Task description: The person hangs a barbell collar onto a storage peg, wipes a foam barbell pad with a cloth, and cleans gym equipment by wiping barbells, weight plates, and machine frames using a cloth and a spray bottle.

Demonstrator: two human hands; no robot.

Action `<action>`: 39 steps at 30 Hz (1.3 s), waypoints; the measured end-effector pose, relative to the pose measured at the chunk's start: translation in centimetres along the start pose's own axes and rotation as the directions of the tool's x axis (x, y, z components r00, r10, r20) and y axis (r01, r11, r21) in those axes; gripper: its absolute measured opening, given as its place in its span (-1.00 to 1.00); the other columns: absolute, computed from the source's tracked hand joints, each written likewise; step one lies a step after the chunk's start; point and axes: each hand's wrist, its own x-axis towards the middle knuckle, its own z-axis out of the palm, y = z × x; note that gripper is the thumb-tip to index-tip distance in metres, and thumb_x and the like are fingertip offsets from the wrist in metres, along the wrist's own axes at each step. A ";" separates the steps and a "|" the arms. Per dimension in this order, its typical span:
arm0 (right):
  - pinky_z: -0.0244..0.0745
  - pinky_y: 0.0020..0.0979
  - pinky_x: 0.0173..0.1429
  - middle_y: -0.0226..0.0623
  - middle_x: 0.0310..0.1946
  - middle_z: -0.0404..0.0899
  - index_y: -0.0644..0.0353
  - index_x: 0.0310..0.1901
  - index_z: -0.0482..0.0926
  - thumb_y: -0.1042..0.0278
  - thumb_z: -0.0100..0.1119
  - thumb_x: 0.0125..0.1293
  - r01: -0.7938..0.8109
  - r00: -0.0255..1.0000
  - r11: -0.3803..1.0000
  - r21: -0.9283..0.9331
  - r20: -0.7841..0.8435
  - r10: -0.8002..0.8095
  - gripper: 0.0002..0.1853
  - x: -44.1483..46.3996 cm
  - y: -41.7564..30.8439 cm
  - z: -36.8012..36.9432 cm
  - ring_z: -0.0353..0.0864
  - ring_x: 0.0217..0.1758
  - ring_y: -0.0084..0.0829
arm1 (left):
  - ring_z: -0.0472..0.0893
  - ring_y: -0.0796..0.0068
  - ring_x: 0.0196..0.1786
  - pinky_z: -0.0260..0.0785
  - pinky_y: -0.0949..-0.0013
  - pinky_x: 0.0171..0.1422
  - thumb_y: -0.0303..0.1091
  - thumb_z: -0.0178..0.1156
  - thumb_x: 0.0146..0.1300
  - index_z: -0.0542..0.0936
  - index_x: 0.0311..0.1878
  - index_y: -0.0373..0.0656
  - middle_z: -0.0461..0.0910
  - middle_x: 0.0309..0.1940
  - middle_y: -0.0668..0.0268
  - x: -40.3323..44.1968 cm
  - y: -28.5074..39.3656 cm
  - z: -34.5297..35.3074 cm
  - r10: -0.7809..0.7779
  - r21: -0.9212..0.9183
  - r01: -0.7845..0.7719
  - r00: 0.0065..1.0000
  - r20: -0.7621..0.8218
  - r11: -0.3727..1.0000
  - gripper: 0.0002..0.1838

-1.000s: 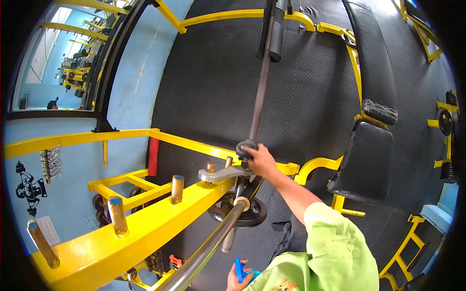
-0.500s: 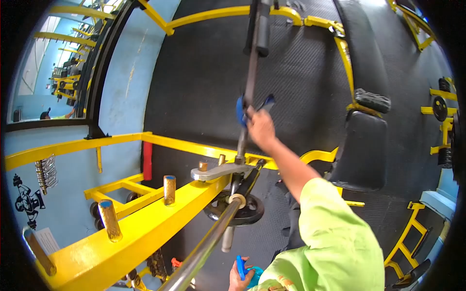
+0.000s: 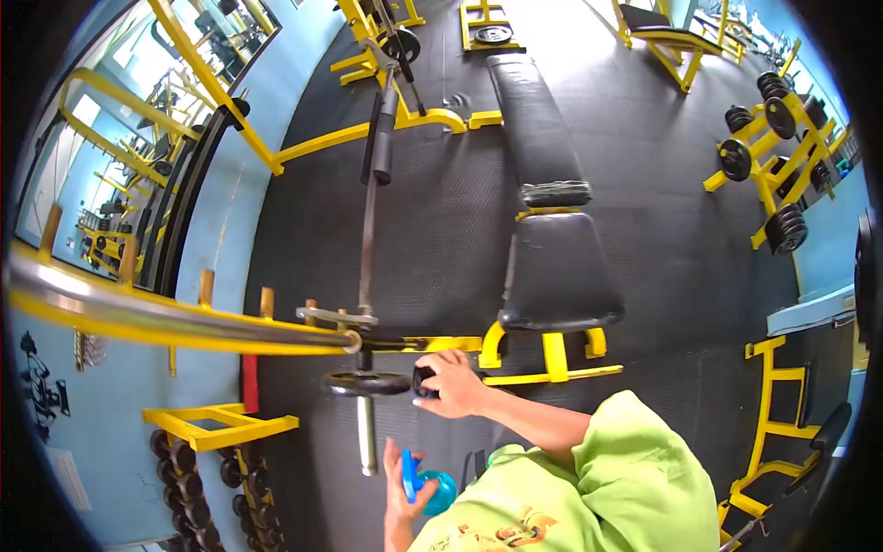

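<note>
My left hand (image 3: 397, 488), low in the head view, is wrapped round a spray bottle (image 3: 440, 493) with a blue trigger head and a teal body. My right hand (image 3: 452, 385) is closed on a dark, bunched cloth-like thing (image 3: 424, 380), mostly hidden by the fingers. It is right beside the rim of a black weight plate (image 3: 368, 384); whether they touch I cannot tell. The plate sits on a barbell (image 3: 368, 230), with its bare metal sleeve end (image 3: 367, 437) pointing toward me, just above my left hand.
A yellow rack beam with upright pegs (image 3: 207, 287) and a shiny bar (image 3: 175, 317) cross the left side. A black padded bench (image 3: 559, 271) stands ahead. Dumbbells (image 3: 189, 488) fill a rack lower left. A plate tree (image 3: 773, 156) stands right, a mirror (image 3: 129, 147) upper left.
My right hand has come back from the barbell's shaft to beside the weight plate, still holding the cloth-like thing. My left hand keeps the spray bottle. The view has tilted up and turned.
</note>
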 end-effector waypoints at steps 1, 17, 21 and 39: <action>0.27 -0.15 0.21 -0.26 -0.05 0.55 0.20 -0.31 0.67 0.13 0.37 0.07 0.050 0.994 0.993 0.111 0.094 -0.061 -0.70 -1.8 -1.0 -1.6 0.49 0.06 -0.21 | 0.41 0.05 0.26 0.43 0.21 0.14 -0.24 0.44 -0.21 0.53 0.08 -0.19 -0.01 0.44 -0.07 -0.3 -1.2 0.1 0.039 0.079 -0.046 0.996 0.086 0.996 -0.33; 0.40 -0.18 -0.02 -0.12 -0.34 0.54 0.22 -0.24 0.55 0.42 0.33 -0.11 -0.110 0.978 0.993 -0.032 -0.183 0.103 -0.67 -13.4 -2.8 -14.6 0.51 -0.15 -0.03 | 0.50 0.02 0.08 0.18 0.10 0.28 -0.19 0.26 -0.05 0.53 0.01 -0.18 0.50 0.00 0.10 -3.3 13.4 6.7 0.412 0.080 -0.479 0.819 0.400 0.874 -0.50; 0.34 -0.14 0.12 -0.11 -0.11 0.51 0.18 -0.07 0.53 0.30 0.27 0.05 -0.255 0.758 0.966 0.030 -0.614 0.220 -0.63 -12.8 1.0 -8.6 0.47 -0.03 0.00 | 0.49 -0.02 0.07 0.24 0.11 0.23 -0.20 0.24 -0.04 0.53 0.04 -0.14 0.51 -0.01 0.05 -0.3 16.2 9.3 0.503 0.007 -0.537 0.795 0.340 0.843 -0.49; 0.39 -0.19 0.23 -0.17 0.07 0.53 0.05 0.09 0.54 0.21 0.28 0.09 -0.090 0.991 0.993 0.078 -0.097 0.097 -0.53 6.2 5.1 -7.2 0.45 0.20 -0.20 | 0.59 0.12 0.04 0.43 0.20 0.15 -0.33 0.18 0.07 0.37 0.25 -0.22 0.47 0.14 0.04 9.9 12.5 -1.8 0.368 -0.017 -0.384 0.872 0.321 0.923 -0.39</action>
